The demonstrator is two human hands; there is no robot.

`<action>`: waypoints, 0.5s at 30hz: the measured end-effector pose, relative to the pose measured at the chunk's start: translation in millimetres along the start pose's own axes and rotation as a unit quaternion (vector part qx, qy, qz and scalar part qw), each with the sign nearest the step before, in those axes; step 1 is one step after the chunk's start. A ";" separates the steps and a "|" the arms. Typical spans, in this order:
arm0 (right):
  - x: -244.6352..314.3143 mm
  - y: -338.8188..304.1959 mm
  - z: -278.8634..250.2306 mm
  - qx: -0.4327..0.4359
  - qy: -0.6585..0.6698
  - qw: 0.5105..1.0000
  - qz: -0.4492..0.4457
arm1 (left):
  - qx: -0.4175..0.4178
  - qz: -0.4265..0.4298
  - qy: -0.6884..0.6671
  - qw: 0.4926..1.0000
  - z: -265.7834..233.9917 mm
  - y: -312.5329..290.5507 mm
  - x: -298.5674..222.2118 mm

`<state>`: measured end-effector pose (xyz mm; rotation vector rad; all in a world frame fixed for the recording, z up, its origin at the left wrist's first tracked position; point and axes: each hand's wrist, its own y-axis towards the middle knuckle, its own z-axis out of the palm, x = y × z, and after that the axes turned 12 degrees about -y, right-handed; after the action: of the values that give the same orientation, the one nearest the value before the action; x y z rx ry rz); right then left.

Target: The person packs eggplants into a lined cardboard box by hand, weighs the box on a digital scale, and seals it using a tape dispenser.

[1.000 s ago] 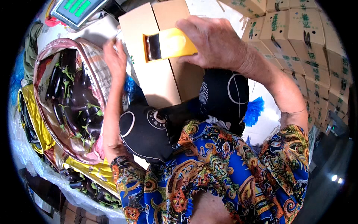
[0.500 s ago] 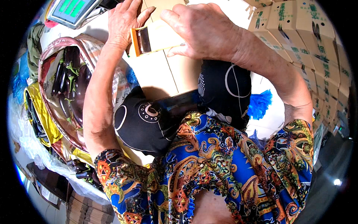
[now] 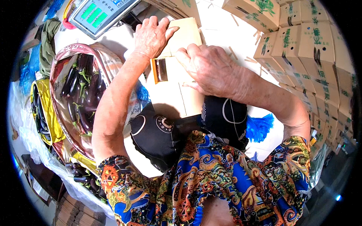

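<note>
A long cardboard box point(image 3: 166, 96) stands in front of me, its near end between my knees. My left hand point(image 3: 151, 39) rests on the far part of its top, fingers spread and thumb apart. Fingers bent and closed, my right hand point(image 3: 213, 69) grips what looks like a tape dispenser at the box's middle. The dispenser's orange-yellow end point(image 3: 154, 71), with a dark opening, points left, just below my left hand. My right hand covers the rest of it, and any tape is hard to make out.
Left of me are a lined basket of eggplants point(image 3: 81, 94), a yellow bag point(image 3: 51, 113) of dark produce and more loose eggplants point(image 3: 85, 177). A digital scale point(image 3: 102, 17) stands far left. Printed cartons point(image 3: 301, 56) are stacked at right. Blue plastic strands point(image 3: 260, 128) lie by my right knee.
The view has shifted, so the scene sits lower and farther right. The gap between my left hand and the dispenser has widened slightly. My right hand keeps its grip.
</note>
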<state>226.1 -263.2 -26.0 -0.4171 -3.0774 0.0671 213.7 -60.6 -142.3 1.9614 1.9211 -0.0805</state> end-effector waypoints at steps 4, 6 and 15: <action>-4.2 -0.6 1.1 -0.013 -0.001 1.000 0.002 | -0.023 0.028 -0.010 0.999 5.8 2.1 6.1; -10.8 0.0 0.1 -0.003 0.003 1.000 0.000 | -0.035 0.035 -0.007 0.999 5.6 -0.5 10.2; -57.8 -44.8 13.5 0.040 0.061 0.997 0.004 | -0.021 0.044 -0.012 0.999 1.0 -9.7 19.3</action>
<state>269.4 -322.3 -39.0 -0.4141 -2.9411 0.1593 205.7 -42.8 -151.4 2.0056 1.8048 -0.0379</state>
